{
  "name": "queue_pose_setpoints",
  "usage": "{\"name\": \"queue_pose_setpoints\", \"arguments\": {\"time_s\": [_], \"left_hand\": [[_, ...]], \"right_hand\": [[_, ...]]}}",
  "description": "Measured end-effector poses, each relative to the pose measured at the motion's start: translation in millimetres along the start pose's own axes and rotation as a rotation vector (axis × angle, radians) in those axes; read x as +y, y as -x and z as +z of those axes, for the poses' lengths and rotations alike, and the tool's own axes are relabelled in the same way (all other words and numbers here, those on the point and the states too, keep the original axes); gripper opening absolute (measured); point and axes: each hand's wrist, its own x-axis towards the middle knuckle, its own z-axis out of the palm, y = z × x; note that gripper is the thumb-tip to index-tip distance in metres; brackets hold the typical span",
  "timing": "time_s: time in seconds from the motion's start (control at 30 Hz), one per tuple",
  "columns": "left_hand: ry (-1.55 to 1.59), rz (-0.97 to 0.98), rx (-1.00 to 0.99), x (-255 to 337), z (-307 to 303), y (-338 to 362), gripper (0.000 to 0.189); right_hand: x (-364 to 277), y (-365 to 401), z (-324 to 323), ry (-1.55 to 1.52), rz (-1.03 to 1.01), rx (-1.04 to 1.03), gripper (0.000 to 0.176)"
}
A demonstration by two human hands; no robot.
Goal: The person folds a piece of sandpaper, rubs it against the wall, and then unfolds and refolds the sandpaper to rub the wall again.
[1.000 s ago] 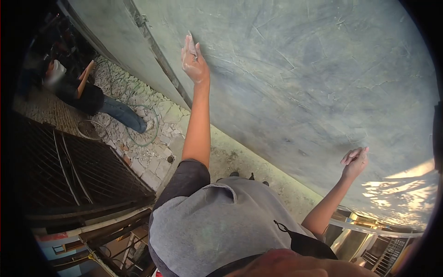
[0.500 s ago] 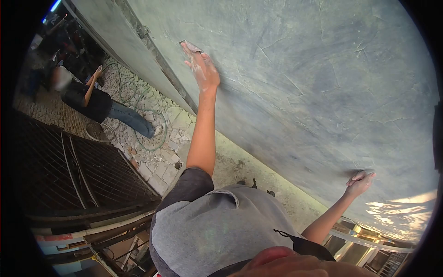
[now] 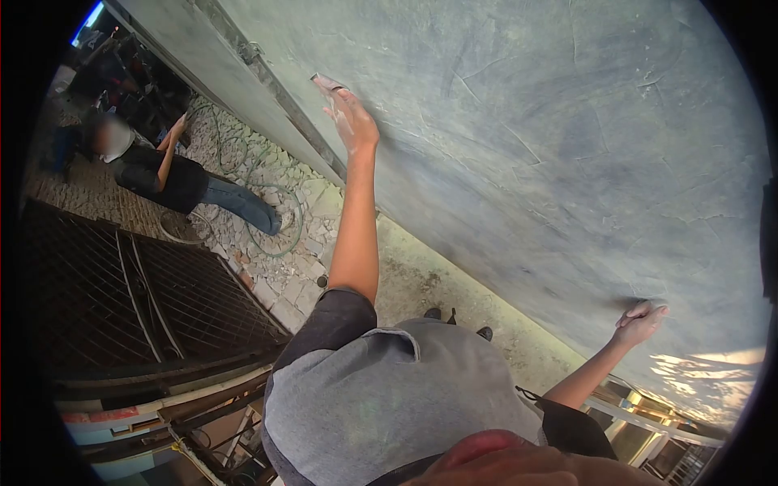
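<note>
My left hand (image 3: pixel 354 123), dusted with white powder, lies against the grey plastered wall (image 3: pixel 502 105) at the upper left. Beneath its fingers is a thin flat sheet that looks like sandpaper (image 3: pixel 326 82), its dark edge showing past the fingertips. Lower on the right, my right hand (image 3: pixel 643 326) presses on the same wall with its fingers bent. Whatever lies between those fingers and the wall is too small and shaded to make out. Fine scratches and ridges mark the plaster around both hands.
A vertical strip (image 3: pixel 279 89) runs along the wall left of my left hand. Beyond it, a person in dark clothes (image 3: pixel 174 180) stands on rubble (image 3: pixel 267 275) beside a green hose (image 3: pixel 297 231). A dark metal grille (image 3: pixel 97 283) stands at left. Sunlight patches the wall at right.
My left hand has slid slightly left across the wall, sheet beneath it. My right hand stays at about the same spot. The camera view has shifted a little.
</note>
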Motion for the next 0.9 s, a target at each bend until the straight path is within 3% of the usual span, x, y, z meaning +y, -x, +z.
{"name": "queue_pose_setpoints", "arguments": {"time_s": [0.13, 0.2, 0.3, 0.5, 0.6, 0.73, 0.8, 0.9], "left_hand": [[-0.017, 0.192, 0.049, 20, 19, 51, 0.089], [-0.042, 0.304, -0.044, 20, 27, 83, 0.087], [-0.048, 0.246, -0.024, 25, 5, 34, 0.087], [-0.003, 0.252, -0.029, 31, 14, 55, 0.092], [-0.022, 0.333, -0.136, 36, 28, 112, 0.090], [-0.082, 0.282, -0.142, 35, 5, 56, 0.091], [0.022, 0.142, -0.060, 41, -5, 27, 0.091], [0.035, 0.164, -0.007, 37, 13, 44, 0.091]], "right_hand": [[2, 0, -1, 0.002, 0.001, -0.002, 0.071], [1, -1, -1, -0.004, 0.008, -0.014, 0.071], [-3, -2, 0, 0.017, -0.010, -0.022, 0.075], [0, -4, -3, 0.009, -0.005, -0.059, 0.074], [-1, -3, 0, 0.013, -0.010, -0.036, 0.072], [-4, -4, -1, 0.019, 0.009, -0.067, 0.074], [-4, -4, -3, 0.033, 0.017, -0.075, 0.075], [-3, -4, -5, 0.045, 0.020, -0.096, 0.076]]}}
